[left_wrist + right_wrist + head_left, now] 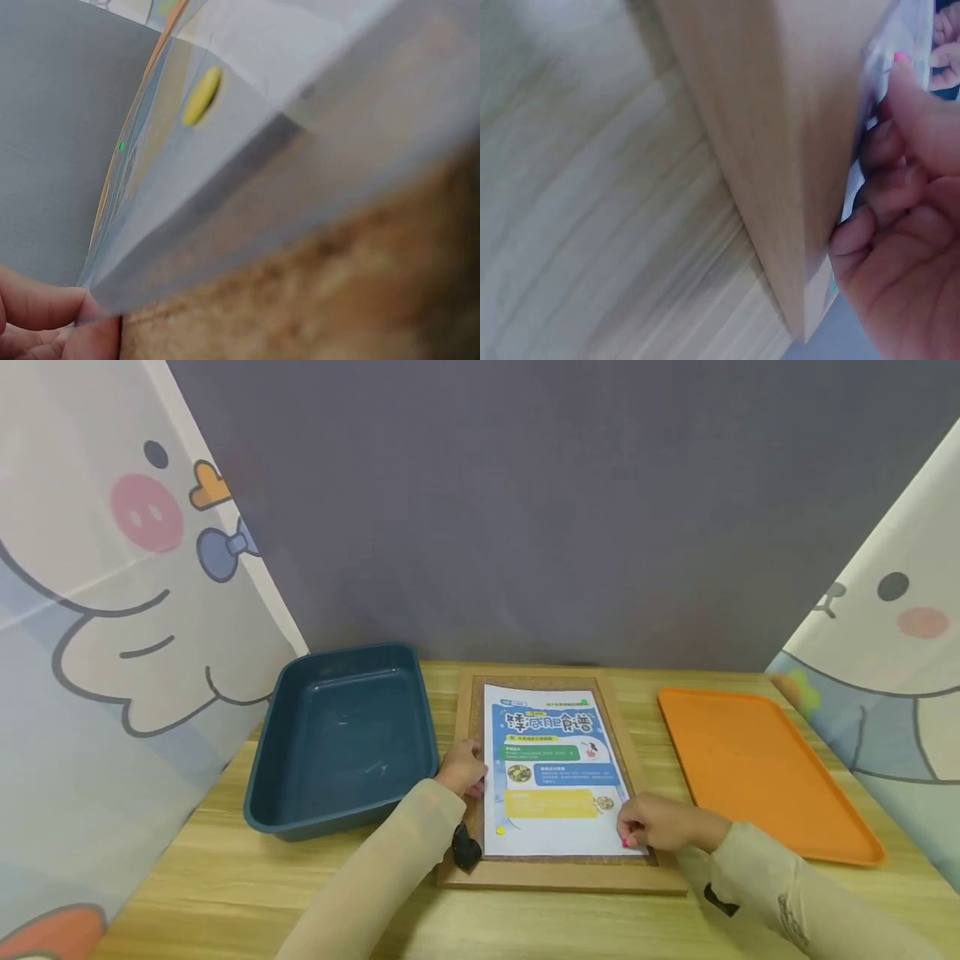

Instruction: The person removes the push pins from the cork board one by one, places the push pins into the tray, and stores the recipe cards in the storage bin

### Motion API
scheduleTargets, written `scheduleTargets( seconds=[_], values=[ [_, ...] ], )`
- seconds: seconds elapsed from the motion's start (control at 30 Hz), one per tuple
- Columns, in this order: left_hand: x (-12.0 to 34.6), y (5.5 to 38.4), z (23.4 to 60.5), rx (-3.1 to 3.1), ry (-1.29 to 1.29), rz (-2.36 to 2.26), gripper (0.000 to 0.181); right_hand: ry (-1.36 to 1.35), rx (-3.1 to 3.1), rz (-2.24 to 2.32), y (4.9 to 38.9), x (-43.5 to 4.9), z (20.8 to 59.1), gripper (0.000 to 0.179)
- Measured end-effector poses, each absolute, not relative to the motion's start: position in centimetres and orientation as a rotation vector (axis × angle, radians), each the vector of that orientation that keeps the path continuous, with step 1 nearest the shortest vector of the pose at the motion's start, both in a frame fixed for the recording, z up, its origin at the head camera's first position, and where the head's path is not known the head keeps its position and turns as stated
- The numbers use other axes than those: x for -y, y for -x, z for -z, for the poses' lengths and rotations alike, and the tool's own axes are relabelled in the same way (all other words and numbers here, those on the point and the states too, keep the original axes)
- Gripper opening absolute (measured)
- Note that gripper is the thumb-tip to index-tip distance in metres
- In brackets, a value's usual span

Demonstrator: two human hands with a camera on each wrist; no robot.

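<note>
A printed poster (558, 839) lies on a wood-framed corkboard (555, 875). At its left edge my left hand (461, 768) pinches the paper between thumb and finger; the left wrist view shows that edge lifted off the cork (285, 307). My right hand (656, 821), fingers curled, holds a pink pushpin (625, 843) at the poster's lower right corner. The thumb tip meets the pink head in the right wrist view, while the pin's point is hidden. A yellow pushpin (500, 831) sits in the lower left corner, and a green pushpin (584, 702) near the upper right.
Left of the board stands a deep dark-blue bin (341, 743). An orange tray (757, 768) lies to the right. All rest on a wood-grain table (480, 927), with a grey panel (525, 510) behind and printed cloths on both sides.
</note>
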State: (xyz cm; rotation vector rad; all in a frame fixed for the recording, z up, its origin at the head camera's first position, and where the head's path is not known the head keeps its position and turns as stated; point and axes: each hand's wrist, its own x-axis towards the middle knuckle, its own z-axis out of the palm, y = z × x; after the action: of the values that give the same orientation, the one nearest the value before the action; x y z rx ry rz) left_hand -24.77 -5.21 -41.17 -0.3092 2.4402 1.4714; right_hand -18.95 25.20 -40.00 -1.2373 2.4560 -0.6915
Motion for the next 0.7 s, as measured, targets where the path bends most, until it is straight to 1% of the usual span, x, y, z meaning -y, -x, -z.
scheduleTargets(
  seconds=[0.27,0.4,0.7],
  values=[
    [5.3,24.82,41.14,-2.443,0.293,-1.462,0.044,1.067,-2.489,0.737,18.42,-25.01,39.55,0.021],
    [5.27,24.72,41.26,-2.441,0.288,-1.466,0.045,1.035,-2.485,0.749,18.38,-25.02,39.55,0.02],
    [5.21,24.66,41.38,-2.426,0.309,-1.486,0.045,1.058,-2.492,0.74,18.75,-25.15,39.22,0.019]
  ],
)
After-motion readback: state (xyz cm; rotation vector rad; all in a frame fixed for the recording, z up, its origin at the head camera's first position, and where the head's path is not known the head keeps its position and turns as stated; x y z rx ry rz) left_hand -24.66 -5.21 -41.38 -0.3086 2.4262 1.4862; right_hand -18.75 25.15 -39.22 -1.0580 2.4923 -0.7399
